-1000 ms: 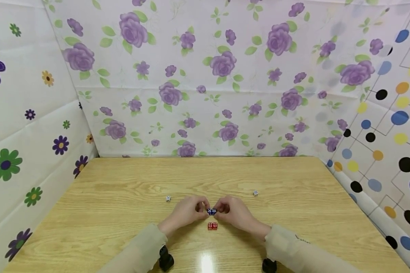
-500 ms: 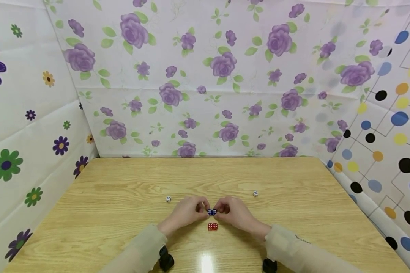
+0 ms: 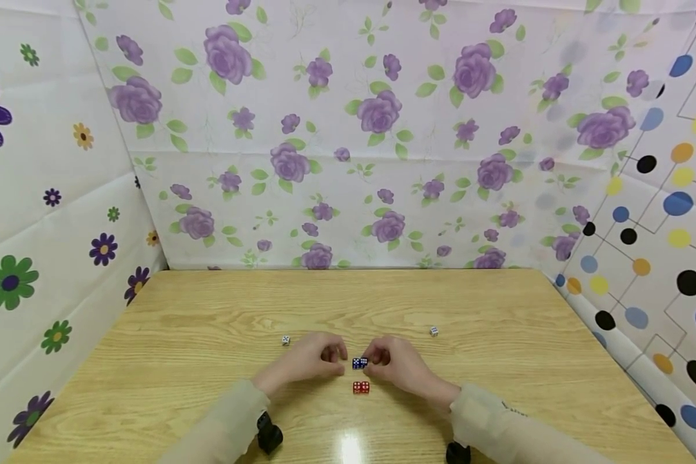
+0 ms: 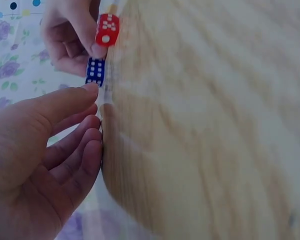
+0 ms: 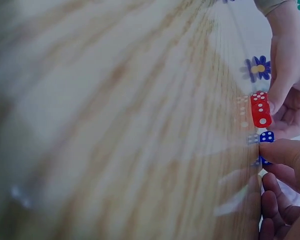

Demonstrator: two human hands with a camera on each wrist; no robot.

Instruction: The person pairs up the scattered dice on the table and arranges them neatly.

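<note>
Two blue dice (image 3: pixel 357 363) sit side by side on the table in the head view, between my hands. My right hand (image 3: pixel 399 364) pinches the right one with thumb and fingers, which partly cover it in the right wrist view. My left hand (image 3: pixel 313 357) is a little left of the pair, its fingers loosely bent around nothing. In the left wrist view a blue die (image 4: pixel 94 71) shows beyond the left thumb tip. Two red dice (image 3: pixel 361 387), also side by side, lie just nearer to me than the blue ones.
On the wooden table (image 3: pixel 209 309), one white die (image 3: pixel 286 340) lies beyond my left hand and another white die (image 3: pixel 434 331) beyond the right. Patterned cloths, one with purple roses (image 3: pixel 290 162), hang behind the table and along both sides.
My left hand has let go of the left blue die and drawn back slightly to the left. The right hand and the dice have stayed in place.
</note>
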